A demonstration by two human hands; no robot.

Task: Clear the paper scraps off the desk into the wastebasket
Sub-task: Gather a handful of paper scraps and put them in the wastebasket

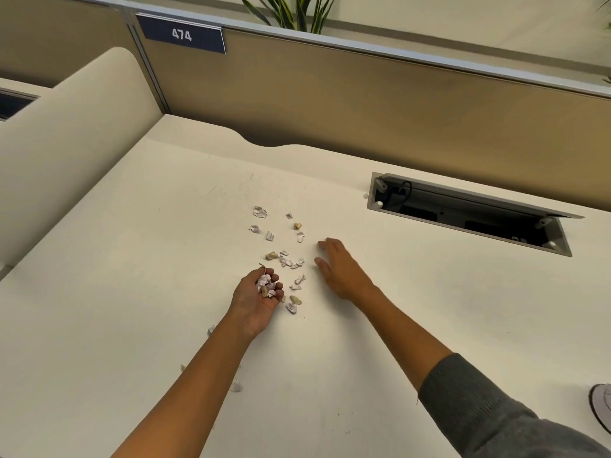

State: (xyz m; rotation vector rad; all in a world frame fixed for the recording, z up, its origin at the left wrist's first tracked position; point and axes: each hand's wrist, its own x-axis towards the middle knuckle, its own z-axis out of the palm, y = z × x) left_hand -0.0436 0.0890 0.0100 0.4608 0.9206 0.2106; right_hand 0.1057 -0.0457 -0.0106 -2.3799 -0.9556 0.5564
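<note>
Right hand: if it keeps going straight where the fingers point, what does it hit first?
The right hand points up-left across the desk. Likely first the white scrap, then the tan scrap; height above the desk is unclear.

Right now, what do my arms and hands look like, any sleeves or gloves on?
Both hands are bare, no gloves. The left hand has a bare forearm. The right hand has a dark grey knitted sleeve pushed up toward the elbow.

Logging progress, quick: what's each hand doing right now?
Left hand: palm up, cupped round a handful of paper scraps.
Right hand: open, holding nothing, beside the loose scraps.
</note>
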